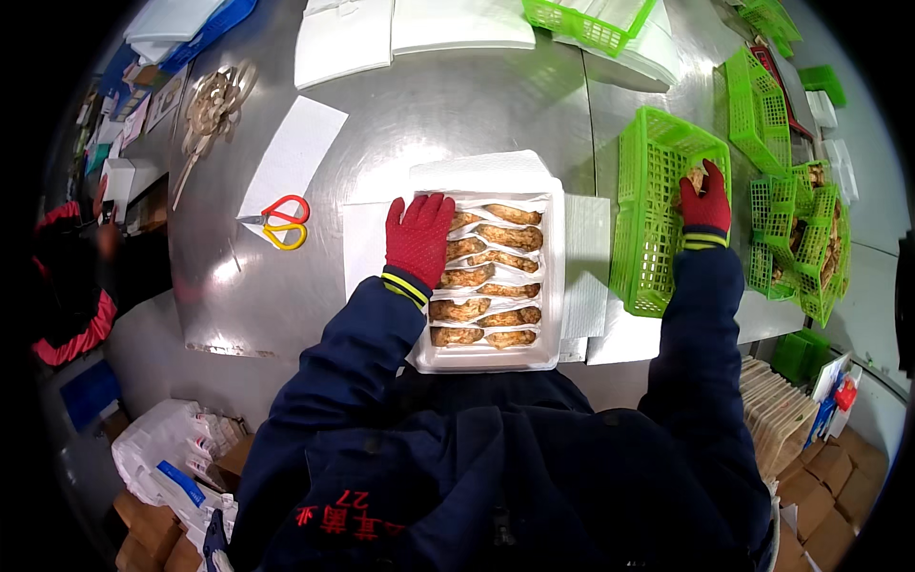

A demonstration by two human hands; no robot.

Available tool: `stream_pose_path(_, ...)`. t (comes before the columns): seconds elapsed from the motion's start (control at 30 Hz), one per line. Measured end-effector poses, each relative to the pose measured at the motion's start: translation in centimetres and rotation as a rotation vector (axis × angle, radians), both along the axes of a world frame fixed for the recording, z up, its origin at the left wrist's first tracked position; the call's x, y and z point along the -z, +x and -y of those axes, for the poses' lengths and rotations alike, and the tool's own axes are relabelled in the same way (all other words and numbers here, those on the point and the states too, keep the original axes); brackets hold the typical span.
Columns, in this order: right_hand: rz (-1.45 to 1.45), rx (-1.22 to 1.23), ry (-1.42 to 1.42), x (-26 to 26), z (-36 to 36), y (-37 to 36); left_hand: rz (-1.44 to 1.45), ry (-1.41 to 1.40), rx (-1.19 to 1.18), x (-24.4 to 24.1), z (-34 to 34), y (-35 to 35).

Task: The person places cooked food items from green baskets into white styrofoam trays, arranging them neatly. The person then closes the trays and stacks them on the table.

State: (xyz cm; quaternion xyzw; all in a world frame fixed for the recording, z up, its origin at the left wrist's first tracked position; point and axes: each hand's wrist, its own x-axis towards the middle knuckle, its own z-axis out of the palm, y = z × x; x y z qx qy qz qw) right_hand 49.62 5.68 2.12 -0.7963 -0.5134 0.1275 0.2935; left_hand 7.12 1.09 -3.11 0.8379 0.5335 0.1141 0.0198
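Observation:
A white foam tray (555, 300) lies before me at the table's front edge. Brown-and-cream mushrooms (510, 236) fill it in two columns, separated by folds of white paper. My left hand (420, 236), in a dotted red glove, rests palm down over the tray's upper left side, fingers extended and partly hiding mushrooms there. To the right, my right hand (706, 206), gloved alike, reaches into a green plastic basket (629, 222). A mushroom (693, 177) shows between its thumb and fingers. The hand hides part of the basket's inside.
Red-and-yellow-handled scissors (286, 223) lie on a white paper sheet (297, 150) at left, near tangled pale straps (214, 100). White paper stacks (457, 25) line the back. More green baskets (793, 236) stand right, some holding mushrooms. Another person's sleeve (82, 336) is at far left.

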Motion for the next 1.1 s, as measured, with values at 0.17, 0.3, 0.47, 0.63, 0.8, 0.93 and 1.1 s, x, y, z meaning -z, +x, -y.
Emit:
stream_pose_path(0.17, -0.954, -0.477, 0.195, -0.5, 4.8, -12.4, -0.094, -0.019, -0.004, 0.6, -0.2, 0.6)
stream_pose_path(0.3, -1.031, -0.51, 0.152, 4.3, 4.9, -22.0, -0.086, -0.014, 0.034, 0.2, -0.3, 0.2)
stream_pose_path(0.47, -0.704, -0.539, 0.164, 7.0, 3.6, -24.9, 0.025, -0.033, 0.051, 0.0, -0.4, 0.0)
stream_pose_path(0.63, -0.04, -0.604, 0.335, 7.4, 3.5, -24.2, 0.077, -0.017, 0.05, -0.1, -0.4, 0.1)
stream_pose_path(0.8, 0.102, -0.558, 0.093, 7.4, 3.6, -24.5, 0.103, 0.018, 0.071, 0.3, -0.6, -0.1)
stream_pose_path(0.93, 0.195, -0.556, 0.065, 7.0, 3.6, -24.6, 0.067, 0.002, 0.067, 0.3, -0.7, 0.0)
stream_pose_path(1.1, 0.257, -0.542, 0.12, 7.4, 3.6, -24.5, 0.101, 0.008, 0.003, 0.8, -0.8, 0.3)
